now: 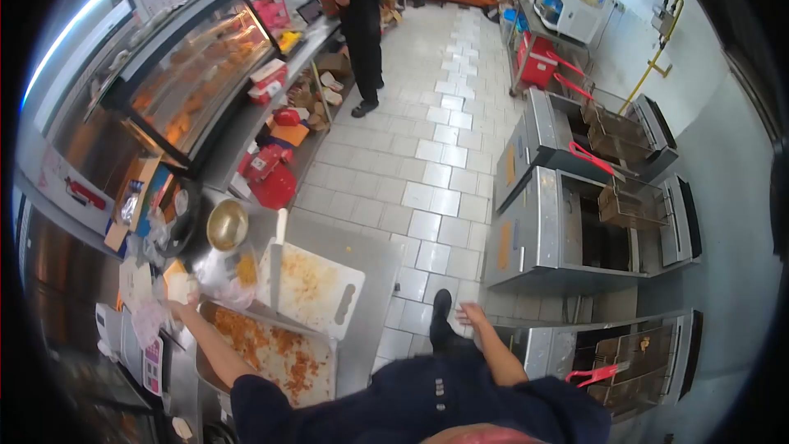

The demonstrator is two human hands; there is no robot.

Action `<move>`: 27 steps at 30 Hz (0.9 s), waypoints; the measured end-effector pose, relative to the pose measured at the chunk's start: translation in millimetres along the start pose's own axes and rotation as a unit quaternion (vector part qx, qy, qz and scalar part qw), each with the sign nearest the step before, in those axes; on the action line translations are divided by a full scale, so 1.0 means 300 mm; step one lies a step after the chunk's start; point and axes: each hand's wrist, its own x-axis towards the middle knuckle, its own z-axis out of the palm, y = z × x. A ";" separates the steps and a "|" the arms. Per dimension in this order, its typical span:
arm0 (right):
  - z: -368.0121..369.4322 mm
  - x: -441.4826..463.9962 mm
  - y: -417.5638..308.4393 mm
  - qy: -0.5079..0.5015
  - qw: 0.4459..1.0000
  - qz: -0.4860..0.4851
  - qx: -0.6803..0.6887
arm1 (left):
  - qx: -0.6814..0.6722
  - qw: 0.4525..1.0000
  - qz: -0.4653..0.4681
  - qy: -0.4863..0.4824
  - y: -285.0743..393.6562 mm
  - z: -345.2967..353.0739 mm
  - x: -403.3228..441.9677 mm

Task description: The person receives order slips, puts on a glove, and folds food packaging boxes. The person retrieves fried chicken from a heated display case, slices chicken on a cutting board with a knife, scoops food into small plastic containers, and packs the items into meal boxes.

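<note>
At the end of my outstretched arm, my left hand (pixel 182 307) is among a crumpled clear plastic bag (pixel 149 322) and a pale, yellowish item (pixel 176 279); its fingers are too small and blurred to make out a grip. Below that arm lies a metal tray (pixel 322 368) with reddish-brown fried crumbs (pixel 292 353). A white cutting board (pixel 325 279) with crumbs on it sits behind the tray, and a white-handled knife (pixel 277 259) rests along its left side. My right hand (pixel 472 315) hangs over the floor beside the counter, fingers apart, holding nothing.
A metal bowl (pixel 228 225) and a digital scale (pixel 153 366) stand on the left counter. Beyond is a glass food warmer (pixel 197 74). Fryers (pixel 538 218) with red-handled baskets line the right. A person in black (pixel 359 25) stands farther up the tiled aisle (pixel 419 148).
</note>
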 end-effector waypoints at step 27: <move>-0.334 1.446 -1.797 0.004 0.955 0.028 -0.296 | 0.172 0.633 -0.518 -0.549 -0.708 2.480 -1.377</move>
